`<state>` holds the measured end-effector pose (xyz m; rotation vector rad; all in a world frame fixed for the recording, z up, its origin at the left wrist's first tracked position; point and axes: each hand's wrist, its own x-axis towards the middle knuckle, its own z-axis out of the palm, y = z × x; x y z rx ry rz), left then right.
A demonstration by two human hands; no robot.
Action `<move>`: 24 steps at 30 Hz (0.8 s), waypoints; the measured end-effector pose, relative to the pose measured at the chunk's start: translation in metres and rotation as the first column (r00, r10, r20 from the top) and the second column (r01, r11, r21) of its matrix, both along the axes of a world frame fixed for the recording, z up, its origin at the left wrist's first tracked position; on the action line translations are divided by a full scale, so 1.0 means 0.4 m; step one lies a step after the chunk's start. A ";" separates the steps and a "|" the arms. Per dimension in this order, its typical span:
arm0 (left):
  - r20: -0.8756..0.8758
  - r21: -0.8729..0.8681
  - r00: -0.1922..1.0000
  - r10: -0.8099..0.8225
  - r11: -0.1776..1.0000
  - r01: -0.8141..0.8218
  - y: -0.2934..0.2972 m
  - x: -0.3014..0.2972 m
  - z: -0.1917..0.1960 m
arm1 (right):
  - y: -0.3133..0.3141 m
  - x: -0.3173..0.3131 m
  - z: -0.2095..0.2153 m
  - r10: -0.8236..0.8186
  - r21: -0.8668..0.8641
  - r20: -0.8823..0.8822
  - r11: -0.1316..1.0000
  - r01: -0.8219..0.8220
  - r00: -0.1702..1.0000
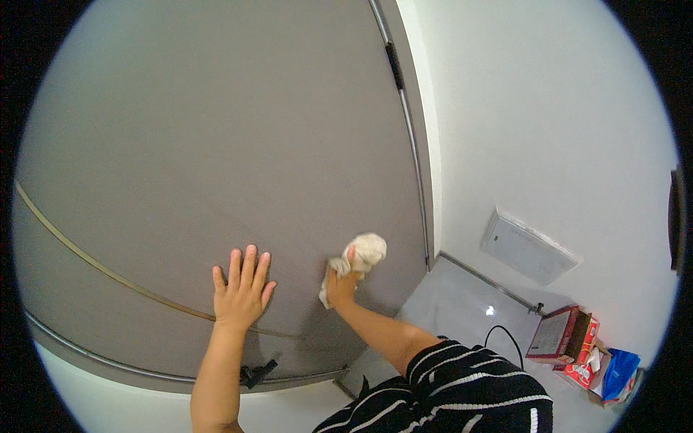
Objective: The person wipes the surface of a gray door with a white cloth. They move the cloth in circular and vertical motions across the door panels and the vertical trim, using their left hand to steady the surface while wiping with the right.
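A wide grey door [216, 144] fills much of the view, with a thin gold-coloured strip [101, 268] curving across it. My left hand [242, 297] lies on the door with its fingers spread, holding nothing. To its right, my right hand [342, 285] is closed around a crumpled off-white cloth [367, 249] and holds it against the door. The cloth bulges out above and below the fingers, and its outline is slightly blurred. A black door handle [258, 373] shows just beside my left forearm.
A black hinge [394, 65] sits on the door's right edge, beside a white wall [548, 108]. A flat white panel [529, 245] is set low in that wall. On the grey floor [462, 303] stand red cardboard boxes [554, 335], a blue bag [619, 374] and a black cable [509, 335].
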<state>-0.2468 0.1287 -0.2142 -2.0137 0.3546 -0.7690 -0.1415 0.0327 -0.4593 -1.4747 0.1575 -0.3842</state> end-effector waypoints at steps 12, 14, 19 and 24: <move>-0.186 -0.329 0.967 -0.176 0.938 0.107 0.030 -0.081 0.042 | 0.040 -0.050 0.468 0.137 0.056 0.215 0.987 -0.152 0.967; -0.005 -0.309 0.992 -0.127 0.944 0.120 0.026 -0.100 0.083 | 0.007 -0.061 0.665 0.210 -0.221 0.536 0.970 -0.104 0.818; 0.346 -0.274 0.938 0.027 0.959 0.073 0.064 -0.154 0.142 | 0.049 -0.096 0.807 0.151 -0.292 0.817 0.941 0.173 0.557; 0.381 -0.220 0.918 0.111 0.975 -0.026 0.111 -0.168 0.119 | 0.109 -0.127 0.346 0.275 -0.367 0.564 0.928 -0.062 0.779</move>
